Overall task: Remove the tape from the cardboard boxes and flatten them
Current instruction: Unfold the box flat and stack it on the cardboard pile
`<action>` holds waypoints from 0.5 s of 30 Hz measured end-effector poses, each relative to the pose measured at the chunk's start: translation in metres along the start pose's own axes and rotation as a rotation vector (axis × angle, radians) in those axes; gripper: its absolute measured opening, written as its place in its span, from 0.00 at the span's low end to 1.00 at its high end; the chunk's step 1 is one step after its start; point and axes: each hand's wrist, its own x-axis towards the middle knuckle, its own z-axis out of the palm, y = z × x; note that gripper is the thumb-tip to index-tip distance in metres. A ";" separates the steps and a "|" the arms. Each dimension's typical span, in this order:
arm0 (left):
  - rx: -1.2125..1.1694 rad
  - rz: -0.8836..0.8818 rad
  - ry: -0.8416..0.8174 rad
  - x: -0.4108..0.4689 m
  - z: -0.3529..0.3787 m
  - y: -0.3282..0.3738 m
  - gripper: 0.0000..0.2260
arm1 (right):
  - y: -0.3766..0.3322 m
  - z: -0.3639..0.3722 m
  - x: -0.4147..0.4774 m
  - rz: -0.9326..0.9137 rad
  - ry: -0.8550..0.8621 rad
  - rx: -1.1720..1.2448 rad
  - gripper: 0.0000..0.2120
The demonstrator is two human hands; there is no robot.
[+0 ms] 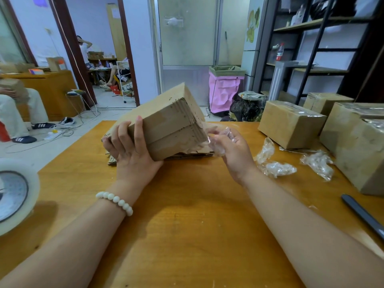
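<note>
My left hand [129, 148] grips the near left corner of a brown cardboard box [166, 119], which is tilted up above the wooden table [187, 215]. My right hand [228, 148] pinches a crumpled strip of clear tape [220, 138] that still clings to the box's right edge. Under the box lies a stack of flattened cardboard [187, 154]. Three taped boxes stand at the right: one [288, 123] in the middle distance, one [326, 102] behind it, and a large one [357, 146] nearest.
Balls of peeled tape [276, 168] [318, 163] lie on the table to the right of my right hand. A big roll of clear tape [14, 196] sits at the left edge. A dark cutter [363, 215] lies at the right edge. A person [18, 109] sits at far left.
</note>
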 end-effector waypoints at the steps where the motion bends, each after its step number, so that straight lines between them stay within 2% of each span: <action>1: -0.003 0.001 0.004 0.000 0.000 0.000 0.56 | -0.002 0.001 0.000 0.033 0.032 0.072 0.11; 3: -0.013 -0.006 0.021 0.000 -0.001 0.000 0.55 | -0.002 0.001 0.002 0.089 0.093 0.196 0.10; 5: -0.034 -0.044 0.041 0.001 -0.003 -0.002 0.52 | 0.000 -0.003 0.005 0.109 0.162 0.207 0.08; 8: -0.053 -0.101 0.063 0.002 -0.004 -0.006 0.51 | 0.003 -0.011 0.010 0.132 0.257 0.157 0.06; 11: -0.026 -0.062 0.094 0.001 -0.003 -0.006 0.50 | 0.011 -0.014 0.014 0.137 0.306 0.070 0.09; 15: -0.024 -0.055 0.098 0.002 -0.002 -0.004 0.48 | 0.013 -0.017 0.018 0.144 0.346 -0.039 0.08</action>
